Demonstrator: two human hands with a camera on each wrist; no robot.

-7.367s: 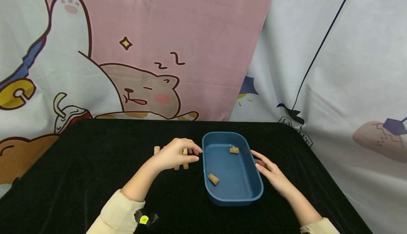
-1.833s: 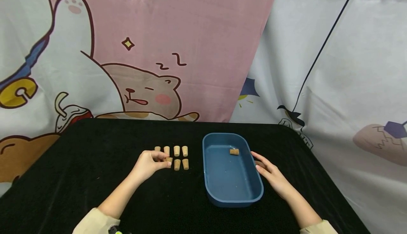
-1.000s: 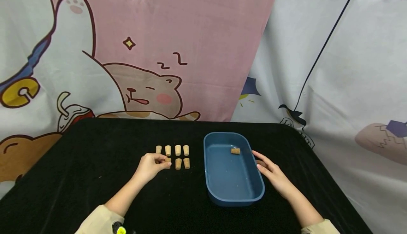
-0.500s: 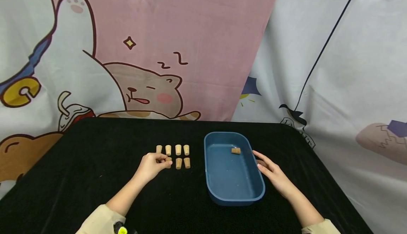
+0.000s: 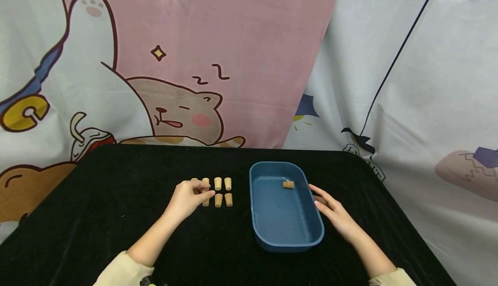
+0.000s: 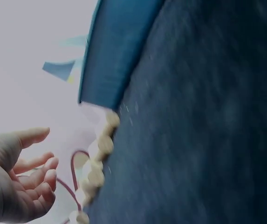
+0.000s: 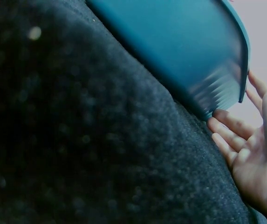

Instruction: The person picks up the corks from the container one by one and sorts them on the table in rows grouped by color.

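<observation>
Several tapered corks [image 5: 218, 200] stand in two rows on the black cloth, left of a blue plastic bin [image 5: 282, 221]. My left hand [image 5: 186, 200] hovers over the left end of the rows, thumb and fingers apart, partly hiding corks there. In the left wrist view that hand [image 6: 23, 179] has loosely bent fingers and holds nothing, with the line of corks [image 6: 96, 177] beside it. Inside the bin, a single cork [image 5: 288, 185] lies on its side near the far end. My right hand [image 5: 335, 217] rests its extended fingers against the bin's right side wall [image 7: 180, 51].
Black cloth [image 5: 116, 217] covers the table. Behind its far edge hangs a printed curtain [image 5: 249, 61] with cartoon animals on pink and white.
A second cork left the bin between the two oldest frames. My left hand, lately pinching the near row's leftmost cork, has let it go and risen slightly. The right hand stays put.
</observation>
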